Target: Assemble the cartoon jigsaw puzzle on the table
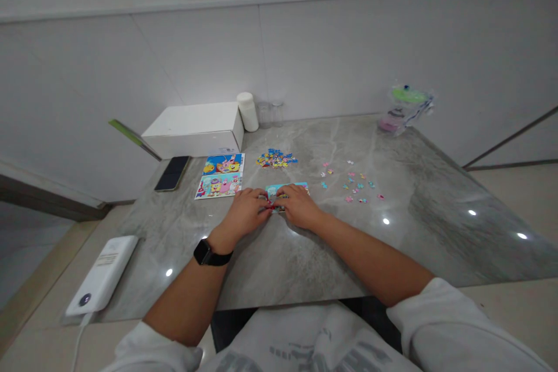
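A partly assembled jigsaw puzzle (274,188) with a light blue upper edge lies flat on the table, largely covered by my fingers. My left hand (247,213) comes in from its left side, fingers bent and pinched at a small red puzzle piece (272,206). From the right, my right hand (299,207) curls over the puzzle, its fingertips pressed at the same spot and meeting those of the left. Just which pieces sit under the fingertips is hard to make out. Two printed picture cards (219,185) with cartoon figures lie to the left of my left hand.
A heap of puzzle pieces (276,158) lies beyond the hands; several loose pieces (351,181) are scattered right. A phone (172,173), white box (192,128), white bottle (248,113), two clear glasses (277,115), plastic bag (405,109) and white power bank (103,273) stand around the grey table (300,267).
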The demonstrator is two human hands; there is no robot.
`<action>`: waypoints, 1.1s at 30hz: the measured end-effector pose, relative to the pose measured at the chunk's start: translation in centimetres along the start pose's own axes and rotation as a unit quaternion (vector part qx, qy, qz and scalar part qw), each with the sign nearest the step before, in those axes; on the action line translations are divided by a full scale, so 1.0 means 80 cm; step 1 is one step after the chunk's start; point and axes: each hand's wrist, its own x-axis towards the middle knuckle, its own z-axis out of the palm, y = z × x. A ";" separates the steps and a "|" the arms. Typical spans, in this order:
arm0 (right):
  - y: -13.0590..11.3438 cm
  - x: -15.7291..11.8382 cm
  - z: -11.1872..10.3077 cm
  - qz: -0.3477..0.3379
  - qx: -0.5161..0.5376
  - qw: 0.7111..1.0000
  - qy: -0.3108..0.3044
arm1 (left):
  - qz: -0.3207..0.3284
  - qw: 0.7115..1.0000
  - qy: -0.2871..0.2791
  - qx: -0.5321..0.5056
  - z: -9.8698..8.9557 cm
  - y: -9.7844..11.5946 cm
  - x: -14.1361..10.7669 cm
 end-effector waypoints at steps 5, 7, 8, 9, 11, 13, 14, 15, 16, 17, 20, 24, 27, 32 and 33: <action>0.001 -0.001 0.000 -0.003 0.008 1.000 0.005 | 0.023 1.000 -0.016 -0.007 0.004 -0.004 0.001; 0.001 -0.002 0.001 -0.005 0.014 1.000 0.018 | 0.026 0.999 -0.017 -0.012 0.006 -0.005 0.002; 0.001 -0.003 0.002 -0.005 0.016 1.000 0.023 | 0.026 0.999 -0.017 -0.013 0.006 -0.006 0.002; 0.001 -0.003 0.002 -0.005 0.016 0.999 0.027 | 0.026 0.999 -0.016 -0.013 0.006 -0.006 0.001; 0.000 -0.003 0.003 -0.004 0.014 1.000 0.026 | 0.025 0.999 -0.017 -0.011 0.005 -0.006 0.001; 0.000 -0.003 0.004 -0.004 0.010 1.000 0.020 | 0.024 1.000 -0.017 -0.010 0.004 -0.006 0.000; 0.000 -0.002 0.005 -0.003 0.009 1.000 0.018 | 0.025 0.999 -0.017 -0.013 0.004 -0.006 0.000; 0.001 -0.002 0.005 -0.002 0.009 1.000 0.017 | 0.026 0.999 -0.016 -0.017 0.004 -0.006 0.000; 0.001 -0.002 0.006 -0.002 0.009 1.000 0.016 | 0.027 0.999 -0.014 -0.024 0.004 -0.006 0.001; 0.001 -0.002 0.006 -0.003 0.009 1.000 0.016 | 0.029 0.999 -0.012 -0.032 0.005 -0.007 0.001; 0.001 -0.002 0.007 -0.006 0.018 1.000 0.022 | 0.026 0.998 0.010 -0.060 0.009 -0.010 0.004; 0.001 -0.002 0.001 0.011 0.040 0.998 0.049 | -0.001 0.992 0.072 -0.105 0.013 -0.015 0.009; 0.011 -0.001 -0.024 0.039 0.047 0.994 0.087 | -0.019 0.985 0.120 -0.125 0.012 -0.017 0.010; 0.064 -0.009 -0.105 0.122 0.059 0.965 0.224 | -0.053 0.972 0.176 -0.148 0.016 -0.020 0.011; 0.080 -0.015 -0.119 0.143 0.066 0.954 0.255 | -0.053 0.971 0.173 -0.156 0.018 -0.020 0.011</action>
